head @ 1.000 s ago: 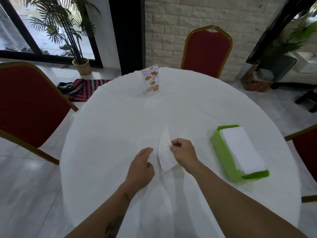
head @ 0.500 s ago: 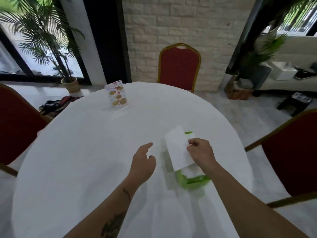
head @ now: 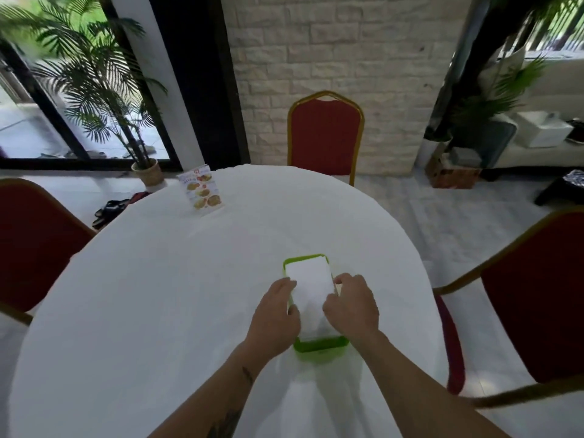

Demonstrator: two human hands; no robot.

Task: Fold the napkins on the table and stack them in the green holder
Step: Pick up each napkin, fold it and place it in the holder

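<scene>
The green holder (head: 319, 344) stands on the round table (head: 189, 279), right of centre and close to me. A folded white napkin (head: 311, 284) lies flat on top of the stack inside it. My left hand (head: 275, 317) rests against the holder's left side, fingertips touching the napkin's left edge. My right hand (head: 352, 306) lies over the right side, its curled fingers on the napkin's right edge. Both hands press on the napkin rather than grip it. No loose napkins show elsewhere on the tablecloth.
A menu card (head: 200, 191) stands at the table's far left. Red chairs sit at the far side (head: 325, 134), left (head: 31, 241) and right (head: 534, 295). A potted palm (head: 148, 172) stands by the window beyond the table.
My right hand carried the folded napkin from the table's middle over to the holder and laid it on the stack. My left hand followed to the holder's left side. The view swung right.
</scene>
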